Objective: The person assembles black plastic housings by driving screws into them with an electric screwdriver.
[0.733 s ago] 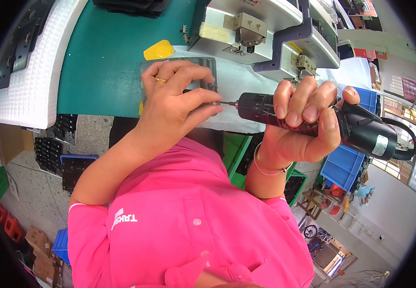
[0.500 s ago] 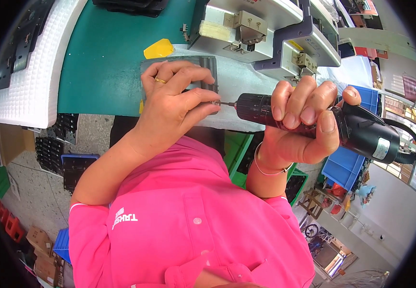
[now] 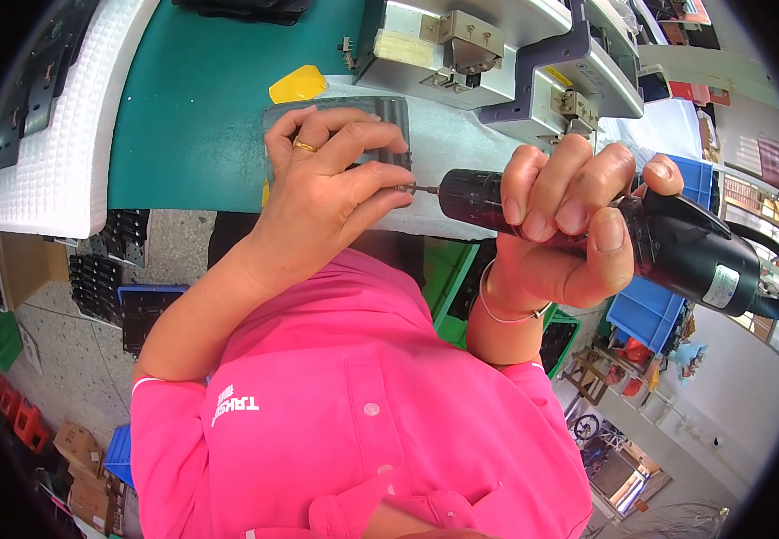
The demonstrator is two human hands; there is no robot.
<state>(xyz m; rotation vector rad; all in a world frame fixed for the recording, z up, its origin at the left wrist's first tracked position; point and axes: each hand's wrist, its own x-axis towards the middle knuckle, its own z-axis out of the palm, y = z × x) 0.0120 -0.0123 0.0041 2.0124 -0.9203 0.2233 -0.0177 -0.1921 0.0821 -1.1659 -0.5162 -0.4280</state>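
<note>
The bit (image 3: 427, 189) could be slipped off the small part (image 3: 406, 188) and a fingertip nicked were the driver (image 3: 468, 197) tilted, the part being pinched at the bit's tip by the left hand's (image 3: 322, 184) thumb and forefinger, near the grey block's (image 3: 393, 110) right edge, while the driver is gripped by the right hand's (image 3: 578, 220) wrapped fingers.

- Right hand (image 3: 578, 211): wrapped round the black screwdriver (image 3: 690, 251).
- Left hand (image 3: 331, 171): thumb (image 3: 378, 207) and forefinger (image 3: 378, 176) pinched at the screwdriver's tip, other fingers arched.
- Left forearm (image 3: 219, 301): angled, left of the screwdriver.
</note>
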